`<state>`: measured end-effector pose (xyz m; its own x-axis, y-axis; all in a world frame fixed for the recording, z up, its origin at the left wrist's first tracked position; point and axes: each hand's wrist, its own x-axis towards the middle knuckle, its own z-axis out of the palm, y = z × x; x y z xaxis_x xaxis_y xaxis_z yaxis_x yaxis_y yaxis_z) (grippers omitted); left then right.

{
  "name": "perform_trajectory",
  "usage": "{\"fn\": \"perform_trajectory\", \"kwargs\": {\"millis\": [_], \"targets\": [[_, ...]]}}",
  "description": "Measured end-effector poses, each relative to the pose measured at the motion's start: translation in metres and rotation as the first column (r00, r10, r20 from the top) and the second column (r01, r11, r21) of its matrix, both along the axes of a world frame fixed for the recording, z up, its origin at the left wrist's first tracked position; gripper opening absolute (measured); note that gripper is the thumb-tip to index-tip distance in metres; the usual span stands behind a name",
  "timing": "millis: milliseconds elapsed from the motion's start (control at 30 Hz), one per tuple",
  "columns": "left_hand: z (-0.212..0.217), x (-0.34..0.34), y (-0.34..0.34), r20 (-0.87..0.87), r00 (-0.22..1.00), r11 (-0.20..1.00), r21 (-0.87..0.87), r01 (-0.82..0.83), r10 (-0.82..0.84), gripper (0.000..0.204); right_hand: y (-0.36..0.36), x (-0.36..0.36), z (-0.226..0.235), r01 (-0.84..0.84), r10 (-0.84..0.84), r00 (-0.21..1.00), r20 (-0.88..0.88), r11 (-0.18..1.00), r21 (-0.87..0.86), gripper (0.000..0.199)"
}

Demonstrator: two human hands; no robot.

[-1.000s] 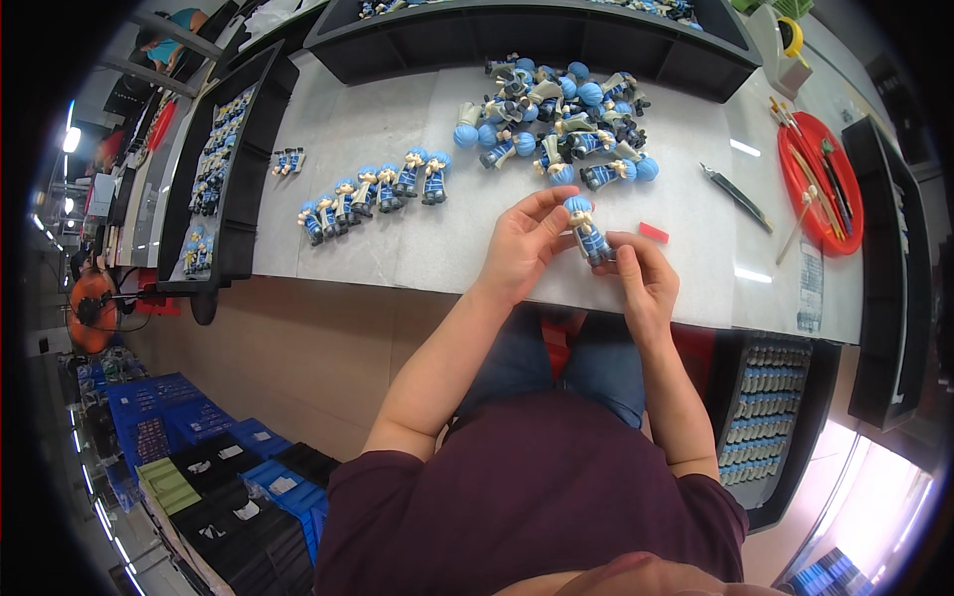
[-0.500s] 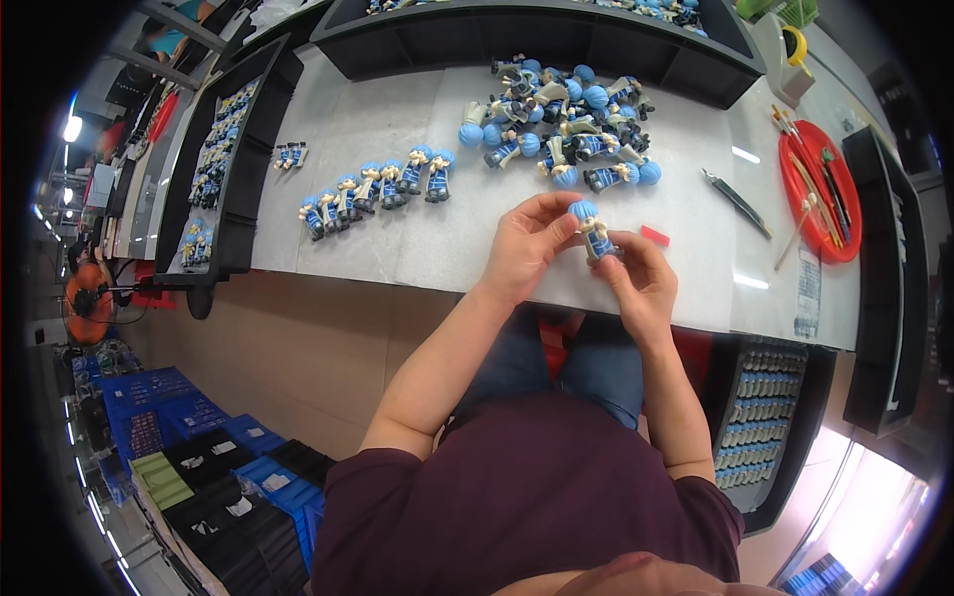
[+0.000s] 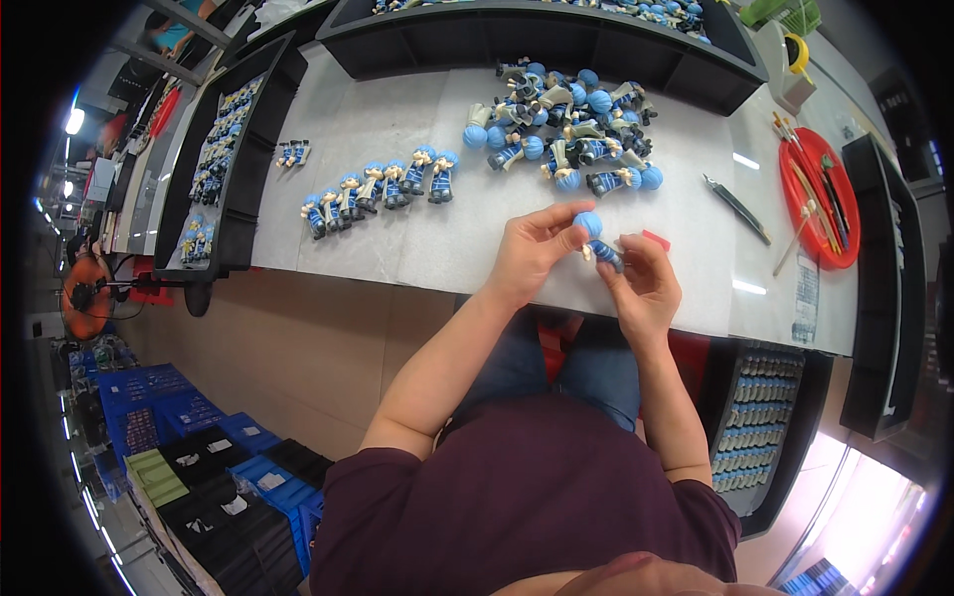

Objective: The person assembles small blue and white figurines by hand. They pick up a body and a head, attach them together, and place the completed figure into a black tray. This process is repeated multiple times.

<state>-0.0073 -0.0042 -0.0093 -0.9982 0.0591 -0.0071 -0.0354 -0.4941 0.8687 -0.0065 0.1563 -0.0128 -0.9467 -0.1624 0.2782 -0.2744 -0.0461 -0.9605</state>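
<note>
One figurine (image 3: 604, 253), now turned, tilted further

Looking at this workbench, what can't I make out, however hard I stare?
All in the head view:
The face of the held figurine: too small to make out, close beside the left hand.
Undermost pieces in the figurine pile: covered by those on top.
Far side of the long black tray: cut off by the top edge.

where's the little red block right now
In the head view, the little red block lies on the white table right of centre, just beyond the right hand, left of the pen-shaped tool.
</note>
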Motion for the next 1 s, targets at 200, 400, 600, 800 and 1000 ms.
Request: {"fn": "perform_trajectory", "kwargs": {"millis": [200,400,600,800,1000], "targets": [[0.0,-0.002,0.0,-0.042,0.999,0.988,0.156,-0.016,0.023,0.039,0.0,0.0,0.012,-0.054,0.066,0.997,0.045,0.974,-0.221,0.048],[0.002,-0.003,-0.001,-0.044,0.999,0.989,0.144,-0.012,0.018,0.043,-0.001,0.0,0.005,0.002,0.002,0.999,0.036,0.994,-0.113,0.047],[0.001,-0.004,-0.001,-0.058,0.998,0.984,0.179,0.013,-0.003,0.042,-0.001,-0.001,0.006,0.0,0.005,0.999,0.036,0.993,-0.121,0.047],[0.002,-0.002,0.001,-0.04,0.999,0.986,0.168,-0.008,0.015,0.041,-0.001,-0.001,0.006,-0.016,0.022,0.999,0.048,0.993,-0.115,0.047],[0.0,-0.002,-0.001,-0.077,0.997,0.986,0.161,0.032,-0.02,0.041,0.002,0.0,0.005,-0.024,0.027,0.999,0.043,0.996,-0.09,0.045]]}}
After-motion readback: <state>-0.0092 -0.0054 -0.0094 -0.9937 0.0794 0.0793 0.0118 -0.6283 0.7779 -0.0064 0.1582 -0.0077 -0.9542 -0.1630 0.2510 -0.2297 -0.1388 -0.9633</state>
